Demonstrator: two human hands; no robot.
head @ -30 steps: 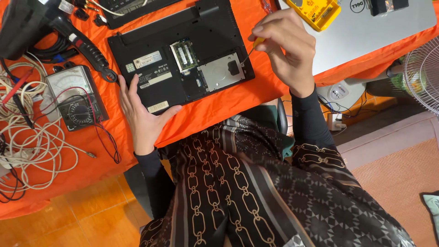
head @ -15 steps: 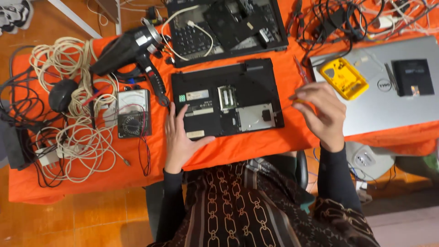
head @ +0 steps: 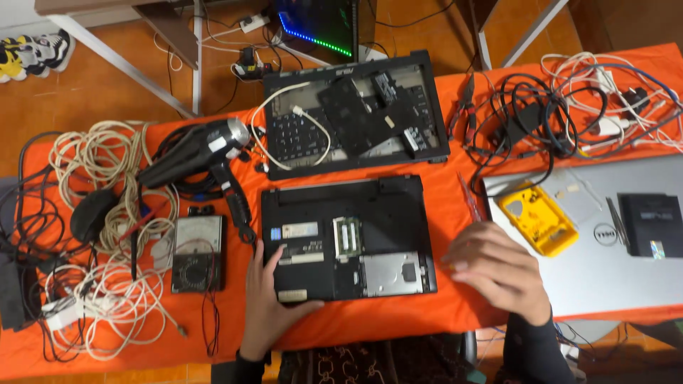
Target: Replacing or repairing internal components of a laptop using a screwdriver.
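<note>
A black laptop base (head: 388,206) lies bottom-up on the orange cloth, with its memory slot and silver drive bay exposed. My left hand (head: 269,306) rests flat on its near left corner, fingers spread and thumb along the front edge. My right hand (head: 498,274) hovers palm-down over the cloth, just right of the laptop, with its fingers curled; its underside is hidden. A red-handled screwdriver (head: 469,198) lies just beyond that hand. A yellow case (head: 537,219) sits on a silver laptop (head: 605,277) to the right.
A second gutted black laptop shell (head: 356,117) lies behind the first. At the left are a black hair dryer (head: 196,153), an analogue multimeter (head: 198,252) and tangled white cables (head: 107,299). More cables (head: 541,114) lie at the back right. The table's front edge (head: 356,340) is close to my body.
My right hand has left the laptop's drive bay and moved right, down near the cloth. The view has pulled back to show more of the table. My left hand has stayed on the laptop's corner.
</note>
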